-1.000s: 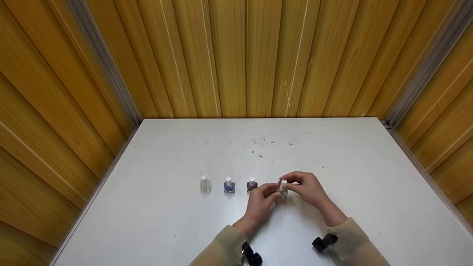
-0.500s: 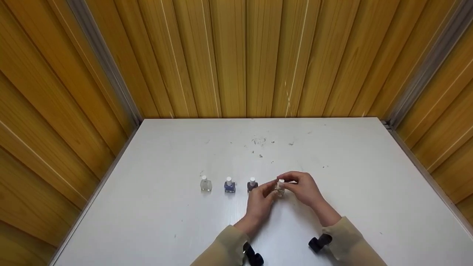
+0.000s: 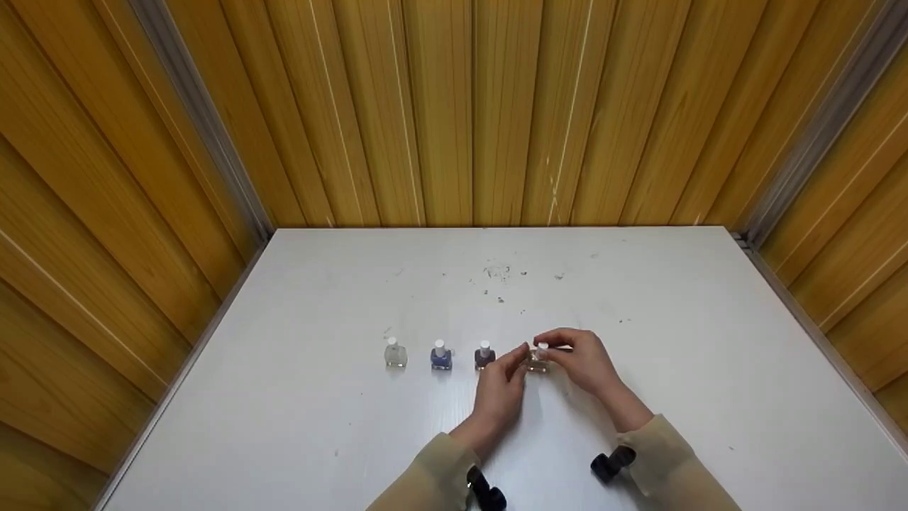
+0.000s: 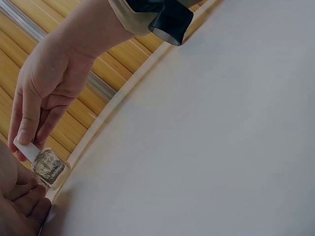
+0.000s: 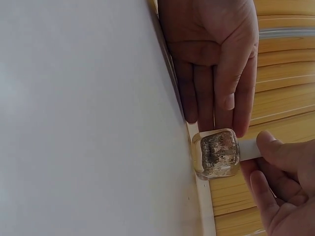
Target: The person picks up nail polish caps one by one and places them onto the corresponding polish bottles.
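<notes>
My right hand (image 3: 587, 363) pinches the white cap of a small clear nail polish bottle (image 5: 216, 153) with glittery contents between thumb and fingers. Beside that bottle, on its left, my left hand (image 3: 499, 394) has its fingers extended; in the right wrist view the fingertips (image 5: 222, 120) reach the glass side, and the thumb lies off it. The left wrist view shows the cap (image 4: 27, 148) under the right thumb. Left of my hands stand a dark nail polish bottle (image 3: 484, 358), partly hidden by the left hand, a blue one (image 3: 440, 358) and a clear one (image 3: 395, 355).
The bottles form a row across a white table (image 3: 298, 419) with dark specks toward the back. Wood-patterned panels (image 3: 468, 113) rise behind and at both sides. A black wrist camera (image 3: 611, 465) sits at the right sleeve, and another (image 3: 486, 491) at the left.
The held bottle has shifted slightly left, together with my right hand. My left thumb has come off it, and the left fingers have straightened. The other bottles stay put.
</notes>
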Action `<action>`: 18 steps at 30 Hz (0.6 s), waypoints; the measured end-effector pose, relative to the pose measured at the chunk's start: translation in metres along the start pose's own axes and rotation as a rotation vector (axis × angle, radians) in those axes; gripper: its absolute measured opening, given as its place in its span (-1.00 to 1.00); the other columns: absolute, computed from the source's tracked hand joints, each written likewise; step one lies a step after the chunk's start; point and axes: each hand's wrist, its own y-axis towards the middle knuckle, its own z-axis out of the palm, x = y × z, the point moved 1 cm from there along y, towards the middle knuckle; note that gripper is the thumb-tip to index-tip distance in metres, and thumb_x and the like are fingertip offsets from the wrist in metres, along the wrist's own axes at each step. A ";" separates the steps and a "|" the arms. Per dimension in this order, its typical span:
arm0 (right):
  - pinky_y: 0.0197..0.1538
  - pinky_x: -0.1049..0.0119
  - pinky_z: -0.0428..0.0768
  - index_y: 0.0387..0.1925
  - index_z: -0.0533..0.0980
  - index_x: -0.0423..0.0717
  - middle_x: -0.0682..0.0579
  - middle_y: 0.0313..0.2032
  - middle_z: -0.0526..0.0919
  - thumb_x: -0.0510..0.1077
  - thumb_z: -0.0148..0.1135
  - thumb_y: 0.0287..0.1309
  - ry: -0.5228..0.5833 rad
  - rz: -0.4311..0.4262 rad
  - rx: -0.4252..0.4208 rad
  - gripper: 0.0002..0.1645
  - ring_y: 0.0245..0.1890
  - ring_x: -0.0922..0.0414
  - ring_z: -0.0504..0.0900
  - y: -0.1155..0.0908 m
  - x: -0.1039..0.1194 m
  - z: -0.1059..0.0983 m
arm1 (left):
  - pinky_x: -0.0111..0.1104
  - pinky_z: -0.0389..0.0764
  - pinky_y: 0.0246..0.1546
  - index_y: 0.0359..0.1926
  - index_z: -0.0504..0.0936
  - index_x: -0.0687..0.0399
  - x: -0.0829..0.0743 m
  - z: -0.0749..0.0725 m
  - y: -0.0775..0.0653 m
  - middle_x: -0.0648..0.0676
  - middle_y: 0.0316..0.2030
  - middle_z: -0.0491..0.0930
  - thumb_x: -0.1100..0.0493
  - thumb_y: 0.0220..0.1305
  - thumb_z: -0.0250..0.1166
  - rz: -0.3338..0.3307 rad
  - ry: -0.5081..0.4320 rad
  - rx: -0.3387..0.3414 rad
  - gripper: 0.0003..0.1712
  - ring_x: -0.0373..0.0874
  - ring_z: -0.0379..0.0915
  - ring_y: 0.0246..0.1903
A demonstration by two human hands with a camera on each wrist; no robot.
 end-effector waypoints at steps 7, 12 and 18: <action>0.07 0.20 0.72 -0.08 0.75 -0.13 -0.08 -0.09 0.82 -0.30 0.43 0.19 -0.004 0.005 0.006 -0.76 0.00 -0.05 0.76 0.001 -0.002 0.000 | -0.16 0.51 0.36 0.29 0.54 0.36 0.000 0.000 -0.001 0.22 0.24 0.62 0.44 0.42 0.13 0.002 -0.004 0.010 -0.55 0.10 0.54 0.30; 0.08 0.19 0.72 -0.08 0.75 -0.15 -0.10 -0.08 0.82 -0.31 0.44 0.18 0.008 0.004 0.007 -0.75 0.01 -0.08 0.76 0.001 -0.002 0.001 | -0.14 0.51 0.36 0.28 0.55 0.36 0.000 0.000 -0.001 0.22 0.23 0.63 0.44 0.41 0.13 0.001 -0.001 0.004 -0.56 0.10 0.55 0.29; 0.05 0.22 0.73 -0.06 0.75 -0.14 -0.11 -0.06 0.82 -0.31 0.43 0.19 0.000 0.016 0.005 -0.74 0.01 -0.08 0.76 0.001 -0.003 0.002 | -0.16 0.53 0.35 0.27 0.56 0.37 0.000 0.001 0.000 0.24 0.21 0.64 0.42 0.41 0.13 -0.008 -0.012 -0.001 -0.56 0.10 0.56 0.28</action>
